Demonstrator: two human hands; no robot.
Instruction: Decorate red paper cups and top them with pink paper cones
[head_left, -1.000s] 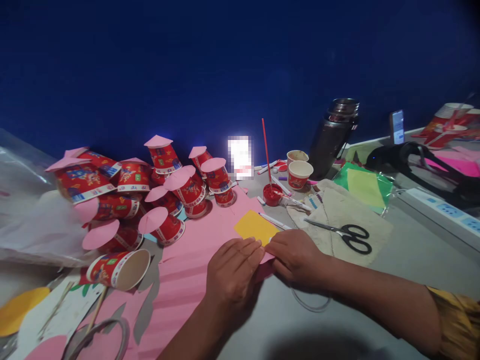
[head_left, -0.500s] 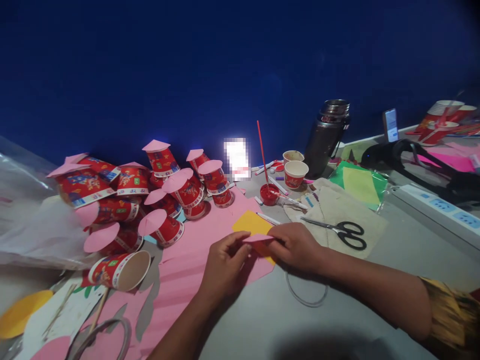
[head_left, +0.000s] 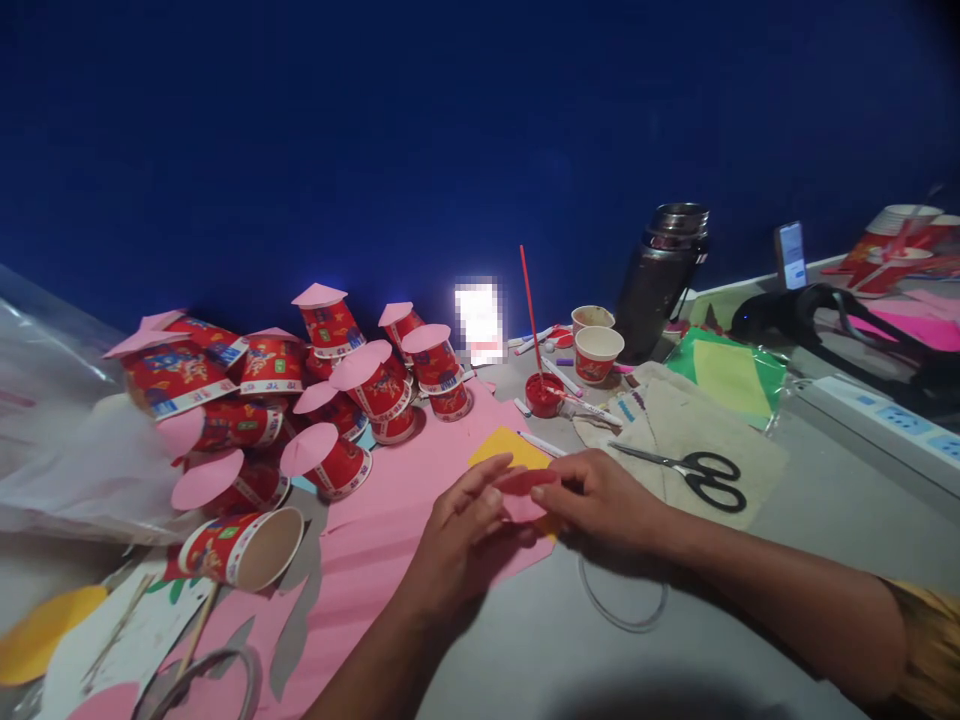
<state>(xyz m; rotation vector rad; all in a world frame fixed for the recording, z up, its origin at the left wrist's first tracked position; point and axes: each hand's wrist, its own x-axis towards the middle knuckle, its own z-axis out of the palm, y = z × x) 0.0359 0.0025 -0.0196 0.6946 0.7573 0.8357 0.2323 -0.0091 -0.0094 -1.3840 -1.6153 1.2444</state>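
Note:
A small piece of pink paper (head_left: 523,505), curved like a shallow cone, is held between my two hands above the yellow paper (head_left: 499,445). My left hand (head_left: 461,520) grips its left edge, thumb on the near side and fingers stretched behind. My right hand (head_left: 611,500) pinches the right edge between thumb and fingers. Under and beside my left hand lies a large pink paper sheet (head_left: 375,560). A white marker (head_left: 541,444) lies just beyond my hands. Scissors with black handles (head_left: 705,478) rest on a beige cloth (head_left: 739,445) right of my right hand.
Several red paper cups with pink paper cones (head_left: 322,460) crowd the left side. An uncovered cup (head_left: 274,550) lies on its side. Beyond my hands are a red paint pot (head_left: 543,398) with a stick, a white-rimmed cup (head_left: 598,355) and a dark thermos (head_left: 664,285). A power strip (head_left: 885,425) lies right.
The pink paper has tilted from nearly edge-on, so its hollow inner face shows. My left fingers have straightened, and the whole view has shifted slightly.

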